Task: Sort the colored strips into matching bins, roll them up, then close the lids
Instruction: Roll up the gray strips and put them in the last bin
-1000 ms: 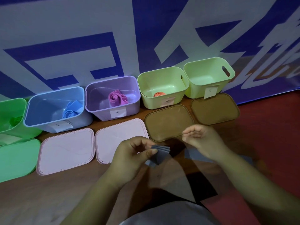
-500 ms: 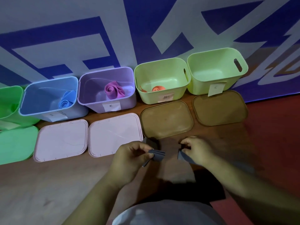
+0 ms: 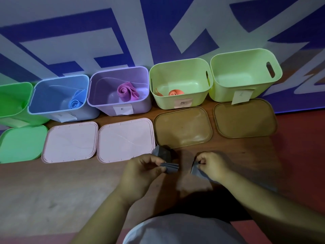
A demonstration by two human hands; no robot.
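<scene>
**Grey strip gathered for the empty right bin**

Lower centre, the left hand (image 3: 144,170) pinches a folded stack of the grey strip (image 3: 171,169), keeping the layers together; the right hand (image 3: 212,164) pinches its loose tail. Along the upper row, the blue bin (image 3: 59,95), purple bin (image 3: 119,88) and orange-strip bin (image 3: 181,85) each hold rolls. The far-right bin (image 3: 246,71) looks empty, probably the destination. Brown lids (image 3: 182,127) lie between the hands and bins, flat, so unobstructive.

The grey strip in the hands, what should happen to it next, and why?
Probably keep rolling it up. The grey strip is only partly bunched in the left hand, while the right hand pinches its loose end. The far-right bin looks empty, so the finished roll likely goes there.
</scene>
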